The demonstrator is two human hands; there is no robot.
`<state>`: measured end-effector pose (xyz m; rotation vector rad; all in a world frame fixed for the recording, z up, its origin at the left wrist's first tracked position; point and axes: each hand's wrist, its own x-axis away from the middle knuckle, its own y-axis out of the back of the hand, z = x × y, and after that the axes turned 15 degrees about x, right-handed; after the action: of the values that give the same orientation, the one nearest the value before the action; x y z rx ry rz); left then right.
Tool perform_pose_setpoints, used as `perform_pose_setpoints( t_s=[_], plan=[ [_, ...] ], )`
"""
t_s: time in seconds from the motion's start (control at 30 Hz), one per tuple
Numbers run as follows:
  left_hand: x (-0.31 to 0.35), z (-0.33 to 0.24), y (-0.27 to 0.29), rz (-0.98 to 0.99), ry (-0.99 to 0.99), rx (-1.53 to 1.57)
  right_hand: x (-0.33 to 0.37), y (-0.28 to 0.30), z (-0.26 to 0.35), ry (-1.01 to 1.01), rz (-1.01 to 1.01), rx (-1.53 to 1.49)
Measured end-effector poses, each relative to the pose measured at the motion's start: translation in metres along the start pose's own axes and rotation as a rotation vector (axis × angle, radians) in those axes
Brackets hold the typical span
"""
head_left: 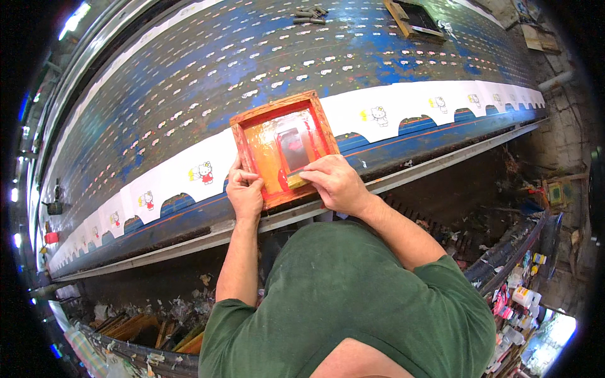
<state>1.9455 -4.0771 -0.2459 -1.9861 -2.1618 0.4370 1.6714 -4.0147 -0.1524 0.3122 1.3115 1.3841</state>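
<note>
A small wooden-framed printing screen [276, 106], smeared with red and orange ink, lies over a white scalloped strip [353, 104] on the long table. My left hand [244, 192] grips the frame's left side near its lower corner, fingers closed. Inside the frame, my right hand [340, 183] pinches a yellowish squeegee [296, 180] at the near end of the mesh. A greyish see-through patch with red ink shows in the mesh's middle. Left of the screen, the printed cartoon cats [203, 172] have red on them; those to the right [379, 116] show yellow without red.
The blue-black table [208, 82] bears rows of small white marks. At its far side lie another wooden frame [403, 17] and several dark cylinders [310, 16]. A metal rail [454, 150] runs along the near edge. Bottles [524, 296] stand at the lower right.
</note>
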Motion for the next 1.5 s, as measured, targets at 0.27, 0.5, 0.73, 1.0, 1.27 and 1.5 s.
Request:
perform_pose_setpoints(
  t_s=[0.27,0.5,0.73,1.0,1.27,1.5],
  plan=[
    [0.0,0.002,0.001,0.024,-0.071,-0.213,-0.014,0.003,-0.012,0.141,0.231,0.263],
    [0.001,-0.011,-0.014,-0.007,-0.062,-0.231,-0.059,0.0,-0.045,0.125,0.364,0.248],
    [0.001,-0.01,-0.011,0.021,-0.115,-0.272,-0.106,-0.033,-0.072,0.044,0.207,0.325],
    [0.003,-0.015,-0.013,0.0,-0.075,-0.265,-0.062,-0.033,-0.041,0.052,0.132,0.299],
    [0.002,-0.018,-0.016,0.02,-0.164,-0.383,-0.009,-0.005,0.004,0.032,0.18,0.24],
    [0.002,-0.023,-0.023,-0.007,-0.142,-0.287,0.013,0.0,-0.006,-0.039,0.023,0.053]
  ],
)
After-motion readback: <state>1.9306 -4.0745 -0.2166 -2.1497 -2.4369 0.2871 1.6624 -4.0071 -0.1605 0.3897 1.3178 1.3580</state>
